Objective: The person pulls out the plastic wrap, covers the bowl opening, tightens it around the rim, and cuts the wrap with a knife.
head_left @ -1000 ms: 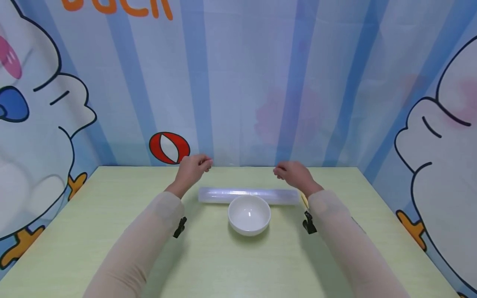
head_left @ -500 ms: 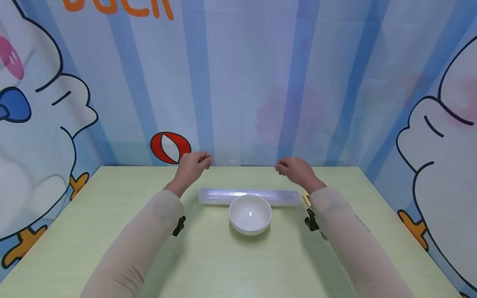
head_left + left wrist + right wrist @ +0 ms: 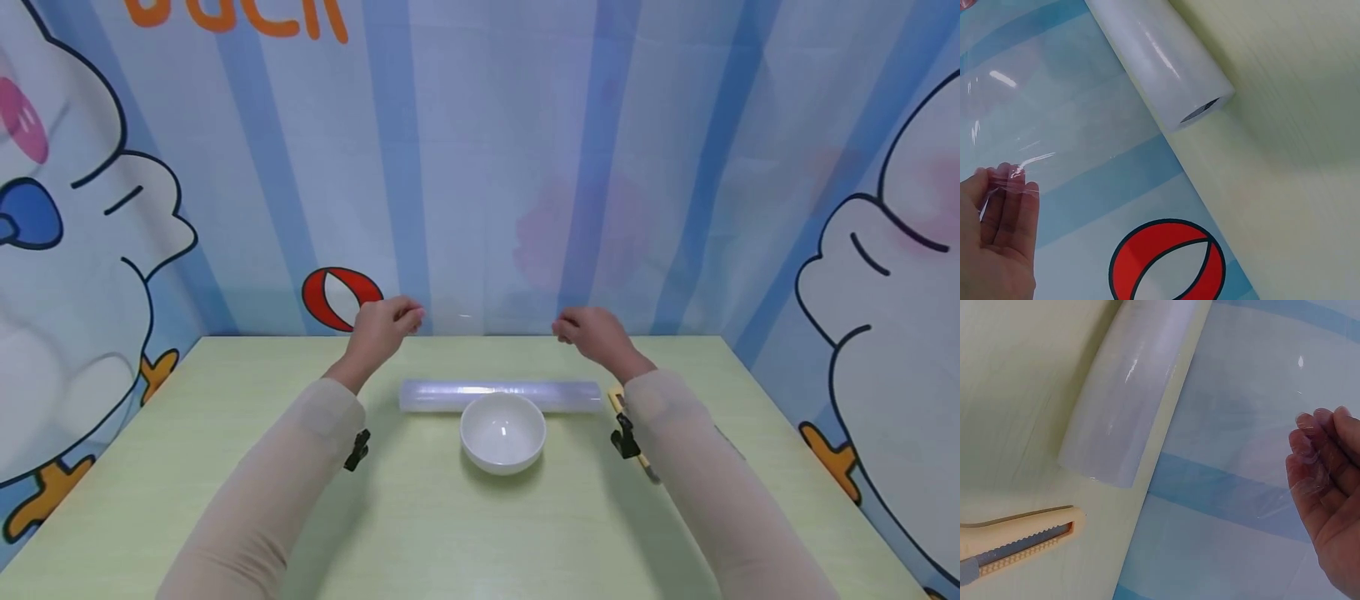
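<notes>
Against striped backdrop (image 3: 483, 167), left hand (image 3: 379, 330) and right hand (image 3: 596, 337) pinch clear film (image 3: 1036, 158) between them, beyond the roll (image 3: 435, 396)

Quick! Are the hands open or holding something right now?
Left hand: grip closed, pinching clear film.
Right hand: grip closed, pinching clear film too.

a booth-like set-up: cartoon-printed sheeting (image 3: 487, 167) walls three sides of a pale table (image 3: 450, 537).
</notes>
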The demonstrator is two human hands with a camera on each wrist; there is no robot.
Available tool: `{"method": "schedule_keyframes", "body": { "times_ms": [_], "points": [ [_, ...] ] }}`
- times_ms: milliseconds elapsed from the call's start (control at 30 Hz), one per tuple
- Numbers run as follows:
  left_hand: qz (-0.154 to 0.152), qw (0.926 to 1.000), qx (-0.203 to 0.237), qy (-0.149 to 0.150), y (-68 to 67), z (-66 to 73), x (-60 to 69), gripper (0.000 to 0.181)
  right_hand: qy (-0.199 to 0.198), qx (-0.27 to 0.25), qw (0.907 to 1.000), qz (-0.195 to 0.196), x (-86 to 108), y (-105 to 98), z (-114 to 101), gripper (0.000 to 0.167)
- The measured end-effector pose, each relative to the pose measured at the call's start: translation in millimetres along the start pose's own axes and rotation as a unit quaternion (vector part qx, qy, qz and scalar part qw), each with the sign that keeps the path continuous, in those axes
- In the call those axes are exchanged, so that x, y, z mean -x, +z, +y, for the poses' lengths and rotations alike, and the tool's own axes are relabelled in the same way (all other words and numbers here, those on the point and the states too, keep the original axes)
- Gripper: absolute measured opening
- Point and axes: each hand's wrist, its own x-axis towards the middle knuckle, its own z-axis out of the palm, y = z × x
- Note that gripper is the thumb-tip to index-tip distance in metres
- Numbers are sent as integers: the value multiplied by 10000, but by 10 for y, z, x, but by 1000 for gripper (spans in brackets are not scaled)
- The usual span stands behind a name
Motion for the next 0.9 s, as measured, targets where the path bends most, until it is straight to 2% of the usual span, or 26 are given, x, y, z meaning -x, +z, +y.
{"method": "schedule_keyframes", "body": {
  "times_ms": [267, 567, 900],
  "points": [
    [65, 10000, 40, 31, -48, 56, 9, 24, -62, 1, 9999, 119, -9, -53, -13, 27],
    [147, 9996, -16, 221, -92, 132, -46, 25, -73, 134, 9998, 139, -4, -148, -16, 27],
    [200, 9996, -20, 185, -162, 187, -86, 25, -364, 211, 9984, 376, 6, -218, -50, 28]
  ]
}}
